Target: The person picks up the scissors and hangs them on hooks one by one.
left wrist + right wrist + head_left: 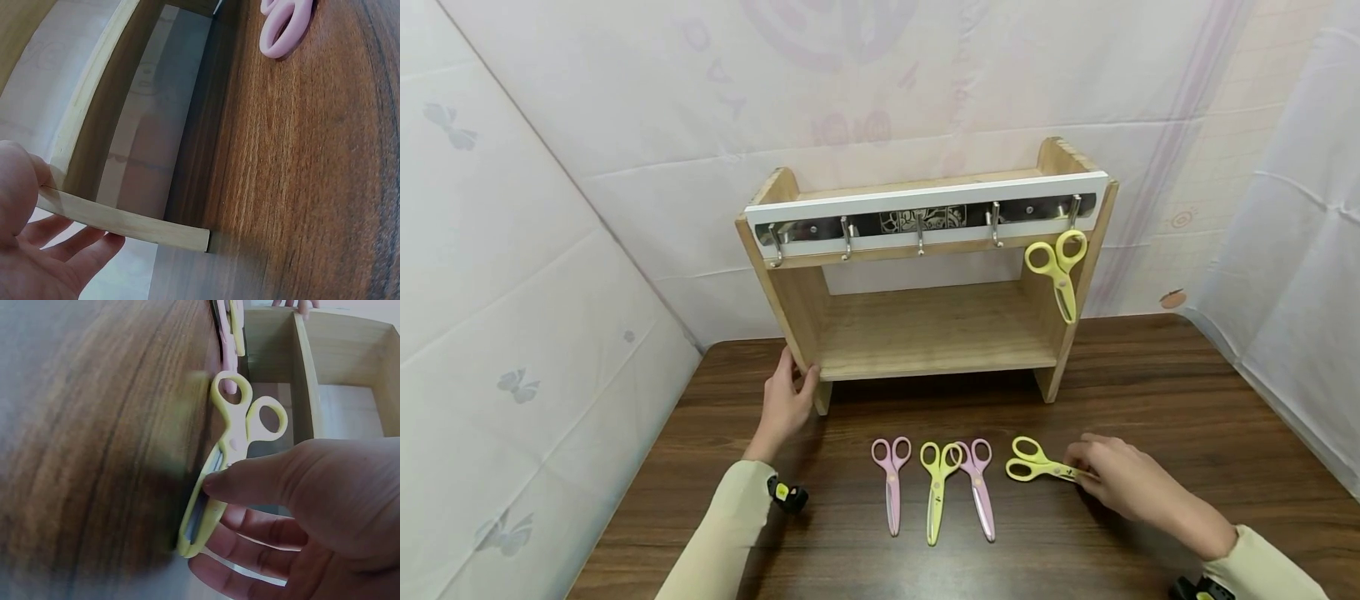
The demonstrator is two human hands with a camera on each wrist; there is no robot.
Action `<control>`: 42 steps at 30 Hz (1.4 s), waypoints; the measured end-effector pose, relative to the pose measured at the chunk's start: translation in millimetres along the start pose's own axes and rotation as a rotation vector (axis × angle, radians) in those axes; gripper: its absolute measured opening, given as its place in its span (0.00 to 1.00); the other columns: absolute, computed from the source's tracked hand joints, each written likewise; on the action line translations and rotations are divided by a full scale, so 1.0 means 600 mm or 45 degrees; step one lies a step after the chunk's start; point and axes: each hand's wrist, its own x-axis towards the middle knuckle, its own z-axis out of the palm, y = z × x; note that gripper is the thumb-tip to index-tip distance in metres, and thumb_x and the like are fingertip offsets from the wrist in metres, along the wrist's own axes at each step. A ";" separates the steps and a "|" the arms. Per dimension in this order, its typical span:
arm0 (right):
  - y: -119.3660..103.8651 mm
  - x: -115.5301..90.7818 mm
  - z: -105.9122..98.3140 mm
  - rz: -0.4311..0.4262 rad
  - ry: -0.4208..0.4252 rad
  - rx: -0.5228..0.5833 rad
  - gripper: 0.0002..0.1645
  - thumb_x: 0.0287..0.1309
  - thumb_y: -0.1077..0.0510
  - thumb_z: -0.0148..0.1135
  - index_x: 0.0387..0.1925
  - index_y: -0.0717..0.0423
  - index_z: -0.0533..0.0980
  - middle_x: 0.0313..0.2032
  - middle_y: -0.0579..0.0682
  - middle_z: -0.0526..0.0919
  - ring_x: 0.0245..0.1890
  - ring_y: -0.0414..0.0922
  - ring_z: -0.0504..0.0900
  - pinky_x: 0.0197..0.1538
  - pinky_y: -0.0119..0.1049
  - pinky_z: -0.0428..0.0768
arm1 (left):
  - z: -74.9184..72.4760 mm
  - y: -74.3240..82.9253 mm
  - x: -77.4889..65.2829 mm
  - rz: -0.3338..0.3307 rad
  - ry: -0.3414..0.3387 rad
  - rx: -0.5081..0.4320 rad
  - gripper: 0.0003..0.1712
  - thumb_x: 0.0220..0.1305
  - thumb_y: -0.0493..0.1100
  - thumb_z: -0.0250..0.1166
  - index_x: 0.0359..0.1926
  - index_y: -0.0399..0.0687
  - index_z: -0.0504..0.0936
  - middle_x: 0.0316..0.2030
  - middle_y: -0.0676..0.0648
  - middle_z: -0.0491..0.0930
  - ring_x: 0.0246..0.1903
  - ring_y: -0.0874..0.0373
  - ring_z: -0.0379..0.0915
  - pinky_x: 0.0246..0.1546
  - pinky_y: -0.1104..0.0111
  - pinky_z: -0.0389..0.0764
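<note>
A wooden shelf rack [925, 367] stands on the table, with a row of metal hooks on its white front board. My left hand [787, 407] grips the lower edge of its left side panel, thumb in front and fingers behind, as the left wrist view shows. My right hand [1123, 479] pinches a yellow pair of scissors [235, 428] by the blades, handles pointing left. Another yellow pair of scissors [1060, 271] hangs from the rightmost hook. On the table lie a pink pair [892, 483], a yellow pair [936, 492] and a second pink pair [981, 492].
The dark wooden table [700, 500] reaches back to a white patterned cloth [662, 208] behind the rack. Cloth also hangs at the left and right sides. Four hooks, such as the middle hook [920, 237], carry nothing.
</note>
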 end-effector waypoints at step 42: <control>-0.024 0.091 -0.121 -0.209 0.447 -0.206 0.17 0.46 0.69 0.77 0.37 0.50 0.84 0.34 0.41 0.82 0.29 0.40 0.81 0.26 0.41 0.80 | 0.000 -0.004 -0.001 0.041 0.008 -0.045 0.28 0.76 0.37 0.59 0.72 0.37 0.63 0.59 0.29 0.77 0.58 0.34 0.77 0.46 0.48 0.87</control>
